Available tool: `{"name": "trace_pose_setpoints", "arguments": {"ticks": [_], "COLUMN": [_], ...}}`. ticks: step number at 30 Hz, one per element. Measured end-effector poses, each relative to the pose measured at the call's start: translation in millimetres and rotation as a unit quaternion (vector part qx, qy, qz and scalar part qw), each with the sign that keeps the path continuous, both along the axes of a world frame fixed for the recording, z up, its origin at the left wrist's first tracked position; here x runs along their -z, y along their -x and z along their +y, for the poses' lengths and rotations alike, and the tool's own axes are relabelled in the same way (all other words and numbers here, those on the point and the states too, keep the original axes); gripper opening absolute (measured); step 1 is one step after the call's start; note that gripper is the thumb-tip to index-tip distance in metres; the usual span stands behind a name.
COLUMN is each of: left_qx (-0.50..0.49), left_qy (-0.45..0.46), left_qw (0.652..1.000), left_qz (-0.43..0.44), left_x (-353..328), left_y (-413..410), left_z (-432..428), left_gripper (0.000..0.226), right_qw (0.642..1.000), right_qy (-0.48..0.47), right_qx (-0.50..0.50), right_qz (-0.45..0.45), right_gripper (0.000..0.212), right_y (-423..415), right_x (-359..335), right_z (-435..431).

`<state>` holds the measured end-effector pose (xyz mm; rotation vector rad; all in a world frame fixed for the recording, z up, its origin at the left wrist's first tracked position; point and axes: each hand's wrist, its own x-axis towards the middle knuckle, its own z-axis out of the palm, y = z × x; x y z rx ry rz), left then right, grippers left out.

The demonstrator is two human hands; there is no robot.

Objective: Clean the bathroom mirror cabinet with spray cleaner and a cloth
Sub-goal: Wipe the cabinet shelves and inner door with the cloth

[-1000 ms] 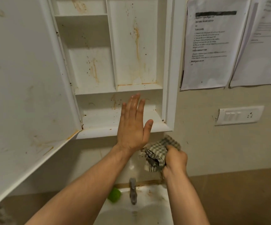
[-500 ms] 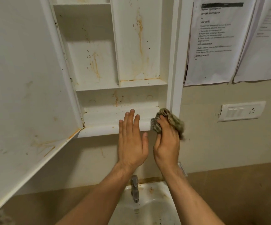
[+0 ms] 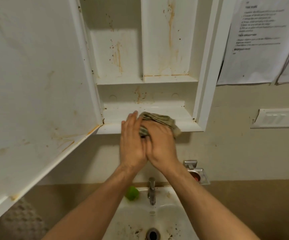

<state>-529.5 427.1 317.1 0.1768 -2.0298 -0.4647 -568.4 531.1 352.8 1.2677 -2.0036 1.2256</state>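
White ceramic flecked with dark specks is met first: the sink (image 3: 123, 215), with its drain (image 3: 152, 235) at the bottom edge and nothing else seen in the bowl. A green object (image 3: 132, 193) is set on the rim beside the tap (image 3: 151, 191). On the wall to the right, something reddish is held in a small metal holder (image 3: 196, 173).

Above the tap, the cloth (image 3: 159, 118) is grasped in the curled fingers of the right hand (image 3: 159, 142) and pressed onto the bottom ledge (image 3: 189, 126) of the cabinet (image 3: 206, 66). The left hand (image 3: 131, 144) is laid flat against it, fingers straight, nothing gripped.

Further in, only orange-brown streaks and dark spots are seen in the low compartment and the two tall ones above. The door (image 3: 36, 84) is swung wide to the left, its inner face stained too. No spray bottle is seen. Papers (image 3: 254, 40) and a switch plate (image 3: 278, 118) are fixed to the wall beyond.

Grime could be smeared rather than lifted if the bunched cloth is dragged dry. Loosened dirt, or the cloth itself if the grip is slackened at the ledge's edge, could be dropped into the soiled sink below.
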Motion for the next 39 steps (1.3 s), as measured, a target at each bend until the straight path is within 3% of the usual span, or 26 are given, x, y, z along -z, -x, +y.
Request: {"name": "trace_pose_setpoints", "arguments": {"ticks": [3,4,6,8,10,14,17,20,22,24,26,28,30,33,36,39], "left_qx": [-0.043,-0.044,-0.053,-0.067,-0.060,-0.039,-0.099,-0.079,-0.058,-0.052,-0.029,-0.031,-0.051,-0.064,-0.060,-0.041], "left_qy": [0.025,0.058,0.102,0.081,0.042,0.006,-0.017,-0.003,0.017,0.014,0.049,0.071,0.061,0.066,0.045,0.008], "left_qw": [0.999,0.997,0.993,0.994,0.997,0.999,0.994,0.995,0.998,0.999,0.998,0.997,0.996,0.993,0.996,0.999], "left_qz": [0.005,-0.007,-0.021,-0.020,-0.011,0.016,0.050,0.063,0.027,0.007,-0.013,-0.021,-0.038,-0.068,-0.042,-0.001], "left_x": [1,2,6,13,19,19,3,1,6,8,11,16,24,29,24,12], "left_y": [-21,-26,-35,-40,-48,-65,-61,-59,-58,-50,-38,-28,-27,-32,-40,-52], "left_z": [-20,-23,-25,-24,-27,-39,-32,-32,-31,-24,-12,-6,-11,-20,-34,-50], "left_gripper": [0.073,0.077,0.078,0.078,0.078,0.064,0.059,0.056,0.057,0.059,0.064,0.068,0.071,0.072,0.068,0.064], "right_qw": [0.989,0.986,0.974,0.954,0.947,0.934,0.908,0.904,0.915,0.931,0.943,0.950,0.947,0.945,0.966,0.981], "right_qy": [-0.085,-0.109,-0.129,-0.113,-0.084,-0.154,-0.187,-0.182,-0.181,-0.162,-0.126,-0.075,-0.053,-0.028,-0.024,-0.055], "right_qx": [-0.091,-0.060,0.095,0.241,0.282,0.220,0.234,0.233,0.156,0.084,0.078,0.121,0.190,0.246,0.179,0.057], "right_qz": [0.078,0.115,0.162,0.140,0.128,0.234,0.292,0.308,0.324,0.318,0.297,0.279,0.255,0.212,0.182,0.177], "right_gripper": [0.050,0.050,0.050,0.055,0.059,0.072,0.077,0.073,0.065,0.053,0.043,0.039,0.051,0.055,0.052,0.033], "right_y": [7,18,38,39,29,-12,-41,-40,-24,-5,16,45,70,72,37,-7], "right_x": [-7,-5,8,23,34,42,47,39,28,18,12,18,27,29,26,19], "right_z": [-3,6,24,29,6,-71,-114,-112,-94,-73,-40,5,45,51,4,-62]}}
